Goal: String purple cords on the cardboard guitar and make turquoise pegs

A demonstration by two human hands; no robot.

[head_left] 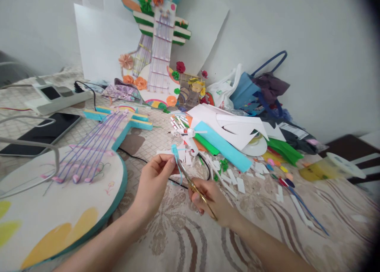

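My left hand pinches a small light blue paper strip between thumb and fingers, above a patterned cloth. My right hand is closed round the gold handles of a pair of scissors. The scissor blades point up and left, meeting the blue strip just right of my left fingertips. Both hands hover close together near the middle of the view.
A flat paper guitar craft lies at the left, another guitar craft stands against the wall. Blue, green and white paper sheets and several scraps lie behind the hands. A tablet, a power strip and bags sit around.
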